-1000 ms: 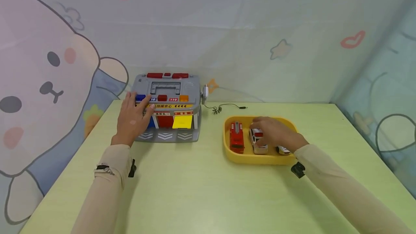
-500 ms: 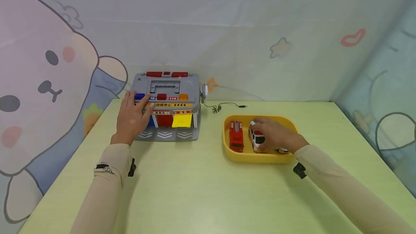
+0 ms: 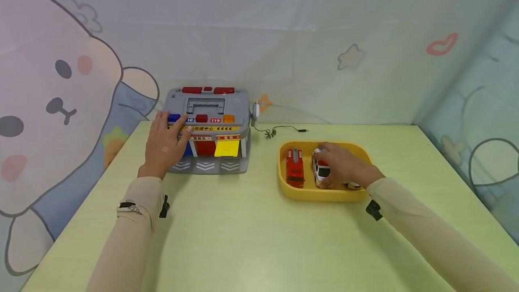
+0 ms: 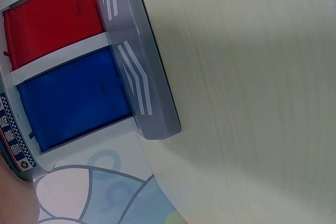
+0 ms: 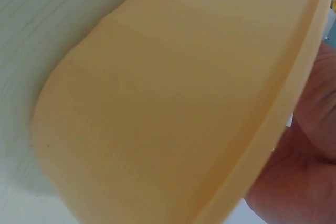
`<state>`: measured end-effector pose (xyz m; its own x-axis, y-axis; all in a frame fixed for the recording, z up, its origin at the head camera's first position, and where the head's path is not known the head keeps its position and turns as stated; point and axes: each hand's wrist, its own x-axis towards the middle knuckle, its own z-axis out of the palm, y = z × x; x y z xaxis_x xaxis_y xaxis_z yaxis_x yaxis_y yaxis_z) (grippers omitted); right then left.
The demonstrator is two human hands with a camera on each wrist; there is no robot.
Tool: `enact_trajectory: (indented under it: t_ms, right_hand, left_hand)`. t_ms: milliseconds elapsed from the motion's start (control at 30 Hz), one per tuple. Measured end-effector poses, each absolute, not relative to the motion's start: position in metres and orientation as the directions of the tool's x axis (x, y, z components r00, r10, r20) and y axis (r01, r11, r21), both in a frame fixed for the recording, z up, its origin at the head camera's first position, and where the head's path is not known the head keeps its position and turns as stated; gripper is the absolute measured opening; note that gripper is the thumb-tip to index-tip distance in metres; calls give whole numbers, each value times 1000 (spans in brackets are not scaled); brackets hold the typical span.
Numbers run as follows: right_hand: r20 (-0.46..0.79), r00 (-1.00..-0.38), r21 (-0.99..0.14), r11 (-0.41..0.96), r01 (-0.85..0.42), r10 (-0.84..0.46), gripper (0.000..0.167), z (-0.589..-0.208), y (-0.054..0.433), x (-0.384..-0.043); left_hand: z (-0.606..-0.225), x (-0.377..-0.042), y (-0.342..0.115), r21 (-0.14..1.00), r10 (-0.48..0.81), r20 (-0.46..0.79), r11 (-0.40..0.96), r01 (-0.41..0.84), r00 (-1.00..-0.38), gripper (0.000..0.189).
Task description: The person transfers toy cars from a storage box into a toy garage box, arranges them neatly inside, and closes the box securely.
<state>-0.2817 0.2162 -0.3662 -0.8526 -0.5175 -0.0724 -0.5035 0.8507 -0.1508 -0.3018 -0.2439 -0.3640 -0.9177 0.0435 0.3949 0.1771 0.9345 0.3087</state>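
Carefully, with right hand (image 3: 343, 166) curled round white, red-topped toy car (image 3: 322, 172) inside rounded yellow plastic tray (image 3: 320, 195), and left hand (image 3: 162, 145) resting with fingers spread on box-shaped grey plastic toy station (image 3: 211, 128), lift level, clear of red toy truck (image 3: 295, 168) alongside and tray rim.

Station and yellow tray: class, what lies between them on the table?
A black cable toward the back; nearer the person, only bare table shows between station and tray. The head view shows this.
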Motion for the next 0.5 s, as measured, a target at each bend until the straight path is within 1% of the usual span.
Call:
enact_trajectory:
  t_ms: [133, 300, 500]
  right_hand:
    - [-101, -862, -169, 862, -477, -497, 73, -365, 216, -281]
    - [-117, -862, -181, 864, -469, -493, 74, -364, 216, -280]
    - [-118, -854, -133, 860, -492, -507, 75, -366, 216, -278]
  left_hand:
    - [-363, -303, -245, 309, 49, 412, 932, 190, -910, 57]
    - [-362, -303, -244, 312, 35, 404, 934, 173, -914, 58]
    - [-364, -302, -244, 319, 29, 377, 934, 159, -926, 60]
